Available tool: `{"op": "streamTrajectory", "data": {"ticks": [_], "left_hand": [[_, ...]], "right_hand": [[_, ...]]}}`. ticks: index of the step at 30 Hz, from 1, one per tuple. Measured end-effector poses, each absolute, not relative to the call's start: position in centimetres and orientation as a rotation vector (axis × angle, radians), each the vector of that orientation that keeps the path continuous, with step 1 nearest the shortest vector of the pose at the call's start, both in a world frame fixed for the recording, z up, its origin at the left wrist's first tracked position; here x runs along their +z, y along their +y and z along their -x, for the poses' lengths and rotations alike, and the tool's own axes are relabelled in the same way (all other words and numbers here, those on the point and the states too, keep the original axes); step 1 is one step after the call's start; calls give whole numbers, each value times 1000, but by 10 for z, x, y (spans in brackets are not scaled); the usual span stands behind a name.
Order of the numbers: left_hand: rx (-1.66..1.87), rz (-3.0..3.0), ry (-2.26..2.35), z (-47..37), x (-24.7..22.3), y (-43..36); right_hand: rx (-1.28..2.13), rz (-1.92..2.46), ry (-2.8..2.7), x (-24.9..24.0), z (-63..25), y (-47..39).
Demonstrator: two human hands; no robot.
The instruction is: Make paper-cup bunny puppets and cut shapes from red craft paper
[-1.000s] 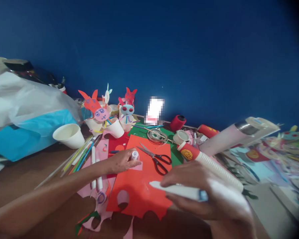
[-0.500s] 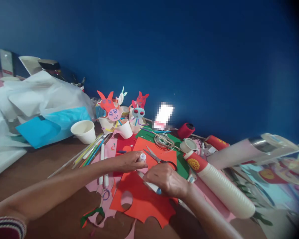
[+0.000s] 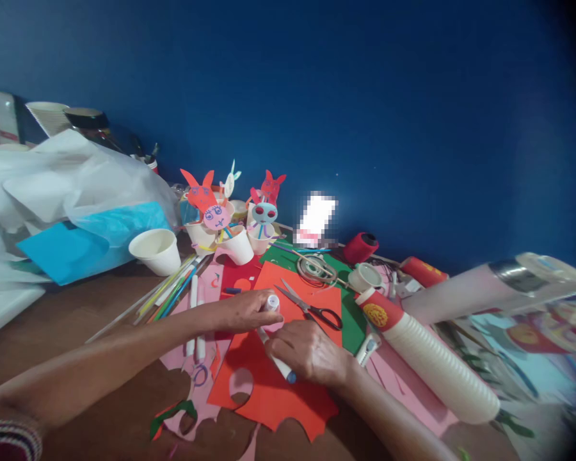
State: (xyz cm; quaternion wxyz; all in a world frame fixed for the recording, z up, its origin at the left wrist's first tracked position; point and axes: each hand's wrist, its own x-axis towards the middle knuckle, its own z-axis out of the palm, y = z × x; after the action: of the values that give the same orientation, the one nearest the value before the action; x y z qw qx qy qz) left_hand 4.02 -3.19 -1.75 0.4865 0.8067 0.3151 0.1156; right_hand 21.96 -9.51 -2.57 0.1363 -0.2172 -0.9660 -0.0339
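My left hand [image 3: 249, 310] is closed round a small white-capped tube [image 3: 271, 303], its thumb and fingers pinched together over the orange paper. Beside it, my right hand [image 3: 310, 352] grips a white marker [image 3: 282, 365] with a blue end pointing down toward me. A bit of pink paper [image 3: 274, 323] shows between the two hands. Black-handled scissors [image 3: 310, 308] lie partly open just beyond my right hand. The orange paper [image 3: 269, 397] under the hands has round holes cut from it.
Decorated white cups [image 3: 237, 246] with paper faces stand behind. An unadorned cup [image 3: 155, 251] and coloured sticks [image 3: 175, 291] are at left, near a plastic bag [image 3: 67, 186]. A long cup stack [image 3: 441, 365] lies at right, beside a white cutter [image 3: 368, 347].
My right hand and the marker have shifted slightly left, closer to my left hand. The whole view has moved a little. Both hands keep their holds.
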Motion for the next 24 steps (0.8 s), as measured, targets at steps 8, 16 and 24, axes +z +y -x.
{"op": "streamTrajectory", "data": {"ticks": [8,16,24], "left_hand": [[242,-1943,783,-42,-21,-30],[263,-1944,743,-43,-23,-29],[236,-1958,806,-42,-19,-30]], "right_hand": [[-227,721,-2845,-22,-209,-99],[-224,784,-2857,-22,-202,-102],[-165,779,-2865,-16,-208,-104]]}}
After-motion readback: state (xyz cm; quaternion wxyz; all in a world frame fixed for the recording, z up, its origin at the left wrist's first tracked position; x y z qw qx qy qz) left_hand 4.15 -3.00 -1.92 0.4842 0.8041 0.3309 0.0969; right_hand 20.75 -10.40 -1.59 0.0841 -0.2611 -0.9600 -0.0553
